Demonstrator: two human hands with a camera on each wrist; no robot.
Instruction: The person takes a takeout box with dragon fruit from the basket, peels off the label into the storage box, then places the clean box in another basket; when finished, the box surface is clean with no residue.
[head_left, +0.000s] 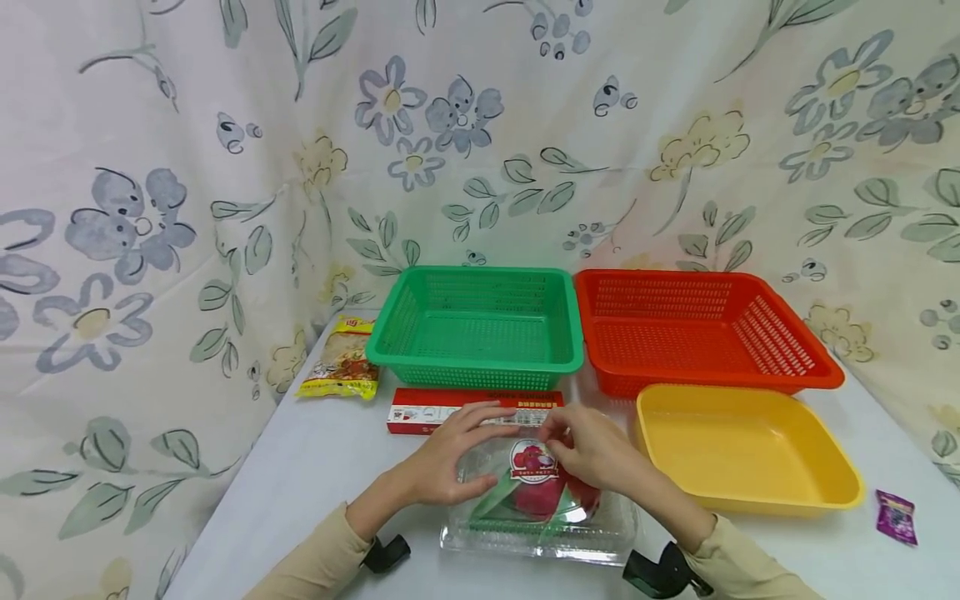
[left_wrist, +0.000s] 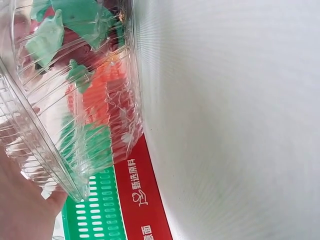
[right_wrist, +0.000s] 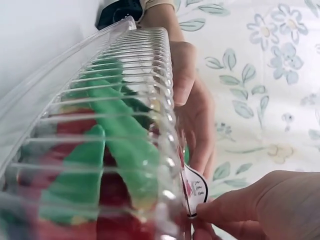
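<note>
Tabletop (head_left: 262, 483) is seen as smooth & white, narrowing w/ distance. Nearest, at bottom of head view, tan sleeves (head_left: 322, 554) & black wrist cams (head_left: 387, 553) are shown. Just beyond, approx. centre, clear plastic box (head_left: 540, 550) is set on tabletop, w/ red & green items (head_left: 536, 500) seen inside & round label (head_left: 533, 462) on top. Small purple packet (head_left: 896, 517) is seen lying far R, well apart from box. Yellow tub (head_left: 727, 450) is placed R of box. Red carton (head_left: 423, 412) is laid crosswise beyond box, partly hidden by L hand (head_left: 453, 457). Next, green basket (head_left: 480, 372) is set right behind carton, w/ yellow food bag (head_left: 339, 367) just beside it on L & red basket (head_left: 780, 333) just beside it on R. Room is screened off at back & L by hung cloth (head_left: 300, 208), printed w/ blue flowers & green leaves.

Grip: L hand is spread at box's L side, fingers extended, thumb well apart; nothing is pinched by it. R hand (head_left: 592, 446) is nearly closed, label's edge being pinched btwn thumb & fingers, per R wrist view.
</note>
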